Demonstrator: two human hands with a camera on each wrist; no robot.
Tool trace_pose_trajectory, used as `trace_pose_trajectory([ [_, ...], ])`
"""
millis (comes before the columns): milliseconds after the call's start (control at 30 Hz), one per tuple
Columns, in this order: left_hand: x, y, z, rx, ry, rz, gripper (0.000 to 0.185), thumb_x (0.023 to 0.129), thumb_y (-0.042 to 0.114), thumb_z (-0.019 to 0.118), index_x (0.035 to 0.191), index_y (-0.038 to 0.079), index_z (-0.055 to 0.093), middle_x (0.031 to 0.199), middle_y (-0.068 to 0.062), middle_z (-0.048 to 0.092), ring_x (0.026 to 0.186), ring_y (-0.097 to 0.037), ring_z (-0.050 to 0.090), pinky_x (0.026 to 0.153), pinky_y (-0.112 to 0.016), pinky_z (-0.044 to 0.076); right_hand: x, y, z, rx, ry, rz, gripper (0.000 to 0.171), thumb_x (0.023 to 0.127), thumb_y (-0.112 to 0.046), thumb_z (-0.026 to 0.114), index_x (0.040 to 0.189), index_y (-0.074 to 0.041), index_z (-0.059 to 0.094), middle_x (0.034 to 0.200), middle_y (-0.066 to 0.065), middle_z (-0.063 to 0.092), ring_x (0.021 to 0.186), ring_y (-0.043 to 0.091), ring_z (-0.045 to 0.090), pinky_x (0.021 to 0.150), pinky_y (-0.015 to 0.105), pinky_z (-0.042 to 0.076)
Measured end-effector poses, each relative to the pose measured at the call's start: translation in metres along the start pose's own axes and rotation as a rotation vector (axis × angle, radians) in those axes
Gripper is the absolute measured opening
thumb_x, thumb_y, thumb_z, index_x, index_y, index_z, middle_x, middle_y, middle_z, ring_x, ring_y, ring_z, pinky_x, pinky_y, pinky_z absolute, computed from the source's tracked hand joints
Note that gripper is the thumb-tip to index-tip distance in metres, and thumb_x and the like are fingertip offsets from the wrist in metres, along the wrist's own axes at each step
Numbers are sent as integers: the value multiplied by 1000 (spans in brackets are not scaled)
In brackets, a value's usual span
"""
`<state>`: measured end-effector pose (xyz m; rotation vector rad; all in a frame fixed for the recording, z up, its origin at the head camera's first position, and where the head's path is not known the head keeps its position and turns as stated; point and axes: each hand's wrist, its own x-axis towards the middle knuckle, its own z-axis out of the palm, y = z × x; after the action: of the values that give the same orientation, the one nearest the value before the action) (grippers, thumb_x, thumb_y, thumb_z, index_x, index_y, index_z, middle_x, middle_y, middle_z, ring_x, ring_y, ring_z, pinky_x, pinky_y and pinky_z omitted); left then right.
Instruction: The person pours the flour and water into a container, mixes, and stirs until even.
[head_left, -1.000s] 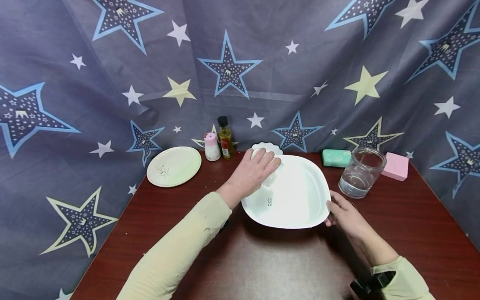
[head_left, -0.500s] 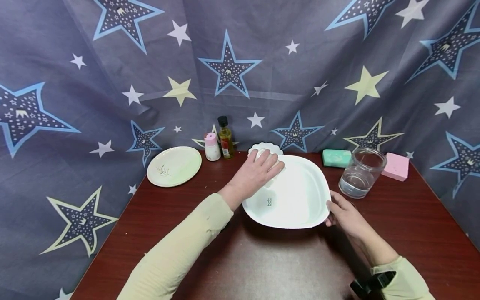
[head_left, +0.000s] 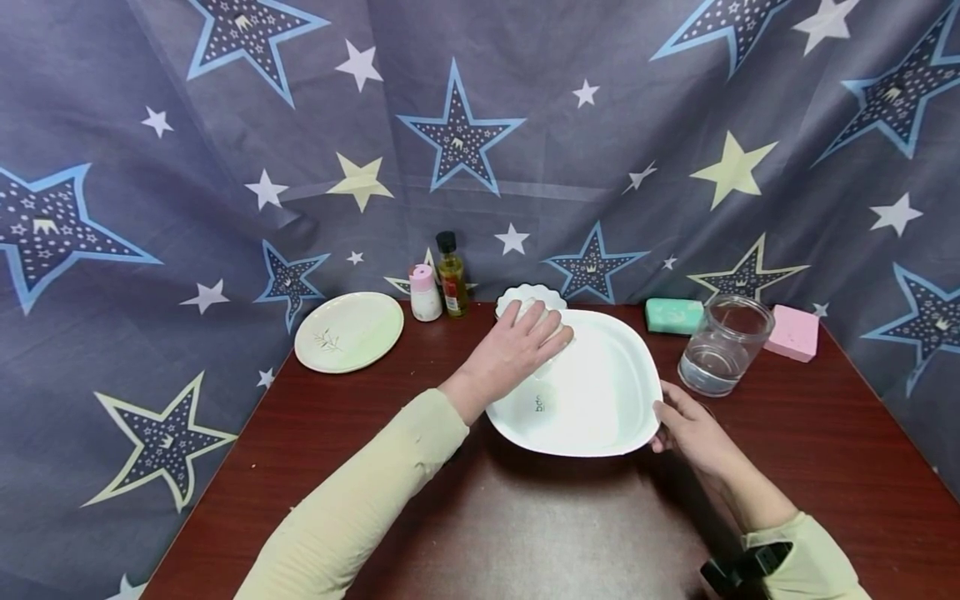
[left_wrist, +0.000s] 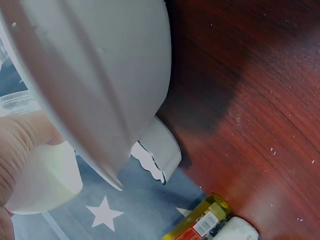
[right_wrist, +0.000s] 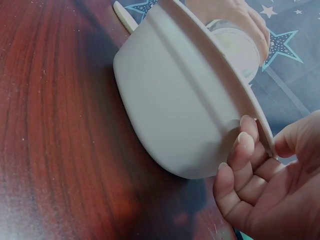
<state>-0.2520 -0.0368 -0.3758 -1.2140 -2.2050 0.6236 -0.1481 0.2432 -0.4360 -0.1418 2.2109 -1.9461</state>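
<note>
The dark wooden table (head_left: 525, 533) fills the lower view, with a star-printed cloth backdrop (head_left: 480, 125) rising behind it. At the table's middle sits the big white bowl (head_left: 600, 392), squarish with rounded corners and a broad rim; its inside shows white with a small printed mark near the left wall, and whether any liquid lies in it cannot be told. The left hand (head_left: 517, 350) reaches over the bowl's far left rim, fingers curled down over a pale white pad (head_left: 551, 362) pressed against the inner wall. In the left wrist view that pad (left_wrist: 42, 177) shows beside the thumb, above the bowl's rim. The right hand (head_left: 686, 429) is at the bowl's near right edge; the right wrist view shows its fingers (right_wrist: 240, 150) lying fairly straight along the outer wall with the thumb up by the rim, steadying rather than clenching.

To the right stands a clear glass jar (head_left: 723, 343), open-topped, with a shallow pool of clear water in its bottom. Left of the bowl, well apart, a pale green plate (head_left: 348, 332) with a small leaf sprig lies flat, nothing on it. Just behind the bowl, touching or nearly so, peeks a small scalloped white dish (head_left: 531, 297). Flanking the jar are a green sponge (head_left: 672, 316) and a pink sponge (head_left: 793, 332). Back left, side by side: a small oil bottle (head_left: 451, 277) holding yellow liquid, and a pink-capped white shaker (head_left: 424, 293).
</note>
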Motion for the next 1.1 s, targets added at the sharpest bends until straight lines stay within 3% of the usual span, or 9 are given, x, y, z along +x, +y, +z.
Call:
trace_pose_trajectory([
  [733, -2, 1, 0, 11, -35, 18, 63, 93, 11, 64, 147, 20, 32, 146, -10, 36, 136, -33, 31, 108, -49, 26, 0, 0, 0, 2, 1, 15, 43, 106, -9, 30, 144, 10, 22, 78, 7, 55, 59, 12, 52, 59, 31, 48],
  [1100, -3, 3, -1, 28, -15, 28, 61, 94, 11, 63, 147, 20, 33, 146, -10, 36, 136, -32, 31, 109, -48, 26, 0, 0, 0, 7, 8, 12, 43, 106, -9, 31, 143, 10, 23, 77, 6, 55, 59, 12, 52, 59, 30, 48],
])
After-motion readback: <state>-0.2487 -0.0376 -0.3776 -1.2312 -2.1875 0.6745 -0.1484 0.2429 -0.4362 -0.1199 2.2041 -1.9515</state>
